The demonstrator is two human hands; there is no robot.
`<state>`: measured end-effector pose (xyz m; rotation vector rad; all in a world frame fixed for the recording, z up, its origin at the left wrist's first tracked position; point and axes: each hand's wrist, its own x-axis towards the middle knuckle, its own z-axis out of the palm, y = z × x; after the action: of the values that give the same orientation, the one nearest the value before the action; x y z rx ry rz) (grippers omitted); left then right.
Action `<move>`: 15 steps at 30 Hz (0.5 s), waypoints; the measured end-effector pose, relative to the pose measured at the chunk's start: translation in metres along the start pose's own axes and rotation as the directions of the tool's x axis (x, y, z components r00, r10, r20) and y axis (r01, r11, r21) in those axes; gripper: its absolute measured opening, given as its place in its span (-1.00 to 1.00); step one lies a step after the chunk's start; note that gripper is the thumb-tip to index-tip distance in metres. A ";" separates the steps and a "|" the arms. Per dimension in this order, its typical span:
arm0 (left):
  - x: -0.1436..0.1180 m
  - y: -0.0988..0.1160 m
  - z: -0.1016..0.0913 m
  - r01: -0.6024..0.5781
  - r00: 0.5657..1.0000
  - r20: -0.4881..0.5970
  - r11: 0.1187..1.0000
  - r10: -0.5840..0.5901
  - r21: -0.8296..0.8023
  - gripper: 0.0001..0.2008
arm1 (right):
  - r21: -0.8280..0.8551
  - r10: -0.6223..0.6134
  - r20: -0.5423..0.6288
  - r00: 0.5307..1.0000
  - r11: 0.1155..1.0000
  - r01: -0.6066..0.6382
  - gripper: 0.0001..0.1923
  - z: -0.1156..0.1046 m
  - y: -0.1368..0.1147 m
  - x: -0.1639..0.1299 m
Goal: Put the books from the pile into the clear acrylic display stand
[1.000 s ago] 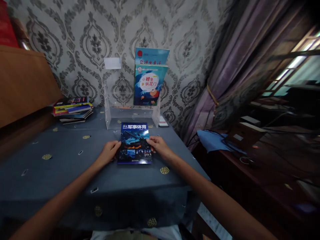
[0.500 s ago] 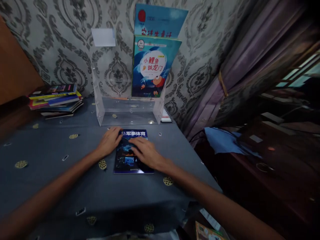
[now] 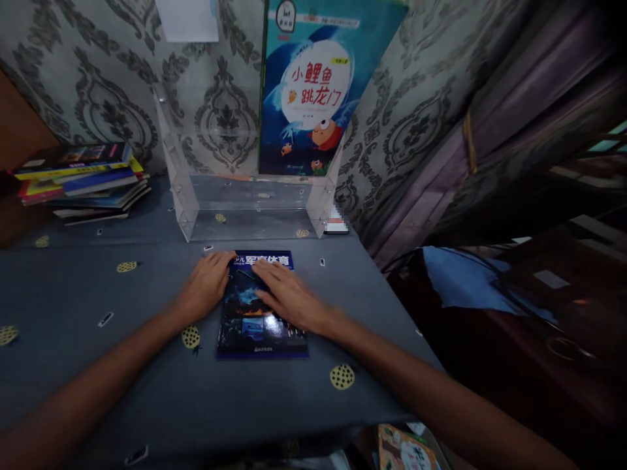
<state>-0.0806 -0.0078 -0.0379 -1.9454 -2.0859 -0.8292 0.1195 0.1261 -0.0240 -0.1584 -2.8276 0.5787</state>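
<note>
While the cam has tipped closer and lower vs 1 s ago, the dark blue magazine (image 3: pixel 262 313) hasn't budged much: flat on the grey-clothed surface (image 3: pixel 98 391), cover up, just in front of the clear acrylic stand (image 3: pixel 245 215).

Changes:
- 1 s ago both hands gripped the mag by its L/R edges. Now they lie on top.
- Right hand (image 3: pixel 289 300): fingers spread, palm down on the cover, covering its upper middle, fingertips aimed ~10 o'clock toward the title strip. Moved there by 0.5 s ago, barely shifted since.
- Left hand (image 3: pixel 206 290): flat, fingers loosely together, on the cloth at the mag's 9 o'clock edge, fingertips touching the top-left corner. Not pinching anything.
- Neither hand is closed round the mag; both press or rest. Can't tell how hard.

Read: edge-hold dropped for a flat press, so I'd guess the mag is being steadied or slid on the cloth rather than lifted. Judgement only.

Around:
- Stand at 12 o'clock of the mag, lower tray bare; a light blue children's book (image 3: pixel 308 91) stands upright in its right half.
- White card (image 3: pixel 187 19) on the stand's upper left.
- Stack of books (image 3: pixel 81 179) at ~10 o'clock, well apart, by the wall.
- Purple curtain (image 3: pixel 490 130) at ~2 o'clock; blue cloth (image 3: pixel 460 281) off the surface at 3 o'clock.
</note>
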 end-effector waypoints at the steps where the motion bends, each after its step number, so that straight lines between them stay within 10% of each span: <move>1: 0.000 0.000 0.000 0.002 1.000 0.000 1.000 -0.002 0.000 -0.66 | 0.005 0.034 -0.027 0.999 0.999 -0.034 -0.48 -0.003 0.009 -0.004; 15: 0.020 0.005 -0.005 -0.169 0.978 0.134 0.983 0.158 0.077 -0.63 | 0.459 0.249 -0.201 0.947 0.878 -0.134 -0.58 -0.022 0.056 -0.015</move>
<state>-0.0796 0.0073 -0.0230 -2.1385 -1.9575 -0.5845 0.1431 0.1832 -0.0307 -0.4001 -2.3742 1.1386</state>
